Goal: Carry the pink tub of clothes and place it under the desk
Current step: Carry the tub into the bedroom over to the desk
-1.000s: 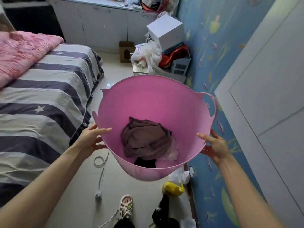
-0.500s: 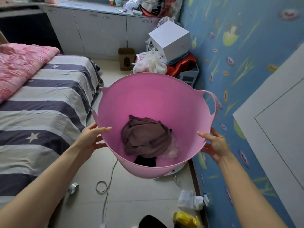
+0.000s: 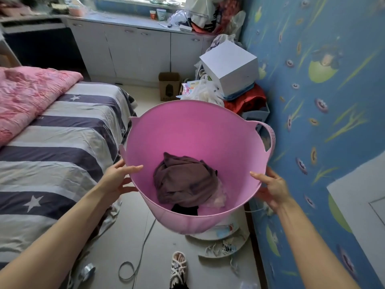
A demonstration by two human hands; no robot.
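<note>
I hold the pink tub (image 3: 187,130) in the air in front of me, tilted toward me, above the floor. A crumpled brown garment (image 3: 183,180) lies in its bottom with a black piece and a pale one beside it. My left hand (image 3: 118,178) grips the tub's near left rim, thumb inside. My right hand (image 3: 270,188) grips the near right rim the same way. The desk (image 3: 33,21) with a dark opening beneath it stands at the far left, beyond the bed.
A striped bed (image 3: 58,142) with a pink quilt fills the left. Grey cabinets (image 3: 135,49) line the far wall. A white box (image 3: 231,65) on piled bags crowds the right corner by the blue wall (image 3: 323,101). A cable, tape roll, sandal and plates lie on the floor.
I have walked forward with the tub; the cabinets, box pile and desk opening are nearer and the white door on the right has slid out of view. Both hands keep their grip.
</note>
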